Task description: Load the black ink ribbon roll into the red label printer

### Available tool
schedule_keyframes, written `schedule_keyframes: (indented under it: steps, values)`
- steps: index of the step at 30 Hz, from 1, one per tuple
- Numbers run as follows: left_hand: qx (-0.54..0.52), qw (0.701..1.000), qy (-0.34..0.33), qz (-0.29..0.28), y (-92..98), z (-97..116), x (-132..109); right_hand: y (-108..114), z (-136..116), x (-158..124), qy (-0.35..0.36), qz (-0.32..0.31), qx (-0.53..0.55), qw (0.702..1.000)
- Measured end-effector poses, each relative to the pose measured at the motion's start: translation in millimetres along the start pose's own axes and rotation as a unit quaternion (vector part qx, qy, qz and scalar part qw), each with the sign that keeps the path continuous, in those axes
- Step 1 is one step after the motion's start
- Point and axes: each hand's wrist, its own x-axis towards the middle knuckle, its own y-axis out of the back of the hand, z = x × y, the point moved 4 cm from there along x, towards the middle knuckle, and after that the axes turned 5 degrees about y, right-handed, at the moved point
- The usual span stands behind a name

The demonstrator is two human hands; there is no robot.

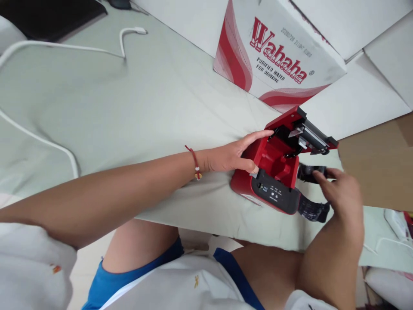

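A red-and-black device that looks like a label printer (274, 191) stands on the cloth-covered table with its lid (311, 133) raised. Inside is a bare red compartment, and a dark roller runs along the lid's edge. My left hand (237, 156) grips the near-left wall of the printer, thumb at the front and index finger stretched along the side. To the printer's right, my right hand (342, 193) pinches a dark, shiny strip (311, 173). A dark printed band (313, 209) curves out below it beside the printer; whether the two are joined is hidden.
Behind the printer stands a white-and-red Wahaha water carton (277, 64). A white cable (64, 45) runs across the left of the table (155, 94). A dark flat object (51, 17) lies at the back left. Brown cardboard (377, 172) is at the right.
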Motion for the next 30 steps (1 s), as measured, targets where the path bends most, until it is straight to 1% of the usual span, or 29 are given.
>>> schedule_keyframes:
  steps: [2, 3, 4, 5, 7, 8, 9, 10, 12, 13, 14, 15, 16, 18, 21, 23, 24, 26, 28, 30]
  values:
    - [0.008, 1.0, -0.006, 0.008, 0.7, 0, 1, -23, 7, 4, -0.034, -0.039, -0.065, 0.996]
    - [0.01, 1.0, -0.008, 0.011, 1.0, 0, 1, -28, 8, 2, -0.043, -0.043, -0.068, 0.996]
    - [0.012, 1.0, -0.009, 0.01, 1.0, 0, 1, -29, 7, -3, -0.039, -0.022, -0.054, 0.998]
    - [0.012, 1.0, -0.009, 0.007, 0.8, 0, 1, -25, 3, -8, -0.034, 0.026, -0.032, 0.999]
    - [0.011, 1.0, -0.005, -0.003, -0.1, 1, 1, -11, -11, -22, -0.016, 0.146, 0.033, 0.989]
    - [0.011, 1.0, -0.001, -0.006, -0.5, 1, 1, -5, -22, -29, 0.01, 0.178, 0.074, 0.981]
    - [0.012, 1.0, 0.002, -0.004, -0.5, 2, 0, -2, -35, -33, 0.049, 0.184, 0.118, 0.975]
    - [0.015, 1.0, 0.005, 0.001, -0.3, 2, 0, -2, -49, -36, 0.098, 0.16, 0.159, 0.969]
    - [0.02, 1.0, 0.006, 0.015, 0.5, 4, 0, -9, -77, -39, 0.194, 0.05, 0.205, 0.958]
    - [0.022, 1.0, 0.006, 0.02, 0.8, 5, 0, -15, -87, -40, 0.226, -0.003, 0.204, 0.952]
    - [0.023, 0.999, 0.006, 0.021, 0.7, 5, 0, -21, -93, -41, 0.246, -0.043, 0.193, 0.949]
    - [0.025, 0.999, 0.006, 0.021, 0.6, 5, 0, -26, -97, -41, 0.256, -0.068, 0.18, 0.947]
    - [0.026, 0.999, 0.006, 0.021, 0.3, 6, 0, -30, -97, -42, 0.256, -0.073, 0.17, 0.949]
    - [0.029, 0.999, 0.008, 0.018, -0.3, 7, -1, -32, -90, -43, 0.239, -0.034, 0.161, 0.957]
    - [0.037, 0.999, 0.005, 0.027, 0.1, 8, -1, -29, -73, -50, 0.192, 0.03, 0.127, 0.973]
    - [0.039, 0.999, 0.006, 0.028, 0.7, 8, 0, -26, -61, -57, 0.154, 0.038, 0.081, 0.984]
    - [0.039, 0.999, 0.007, 0.025, 0.8, 7, 0, -26, -55, -61, 0.138, 0.026, 0.064, 0.988]
    - [0.037, 0.999, 0.011, 0.016, 0.7, 6, 0, -28, -47, -68, 0.12, -0.023, 0.059, 0.991]
    - [0.038, 0.999, 0.013, 0.013, 0.8, 5, 0, -29, -43, -75, 0.128, -0.074, 0.08, 0.986]
    - [0.04, 0.999, 0.014, 0.014, 0.8, 6, -1, -30, -41, -81, 0.141, -0.097, 0.097, 0.98]
